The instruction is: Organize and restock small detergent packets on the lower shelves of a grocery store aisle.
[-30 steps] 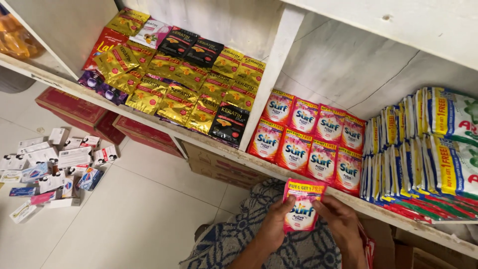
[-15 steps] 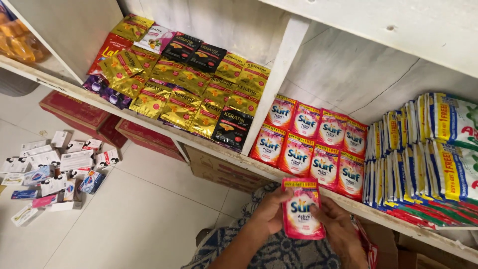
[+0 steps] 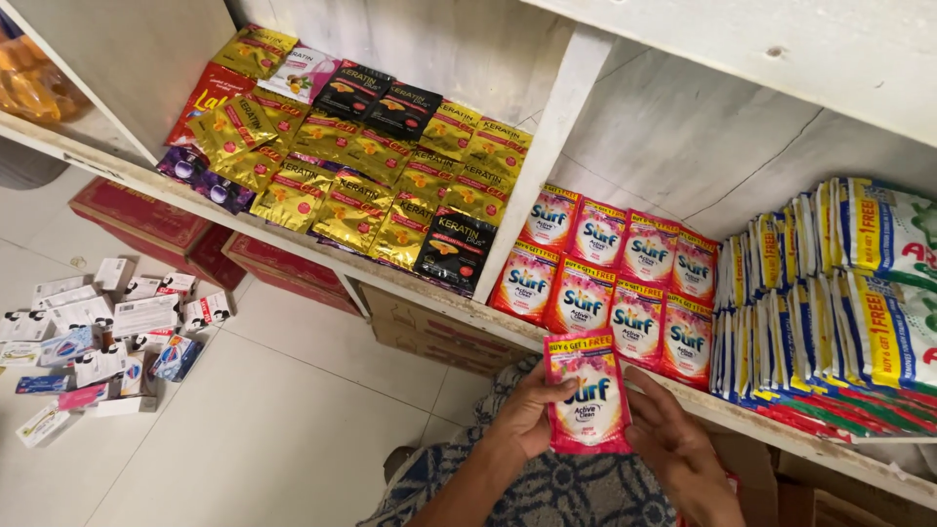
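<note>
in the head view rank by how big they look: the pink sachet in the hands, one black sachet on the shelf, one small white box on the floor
1. pink sachet, held between the left hand and right hand; closest to the camera, which inflates it.
2. black sachet, somewhat smaller.
3. small white box; it looks smallest but lies farthest away, so its true rank is unsure.

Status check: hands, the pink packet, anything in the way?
Left hand and right hand both grip pink packet, upright below the shelf edge. Nothing between packet and shelf.

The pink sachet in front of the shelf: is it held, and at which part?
Yes. The pink sachet is held by both hands: the left hand grips its left edge, and the right hand touches its right edge and lower corner.
</note>
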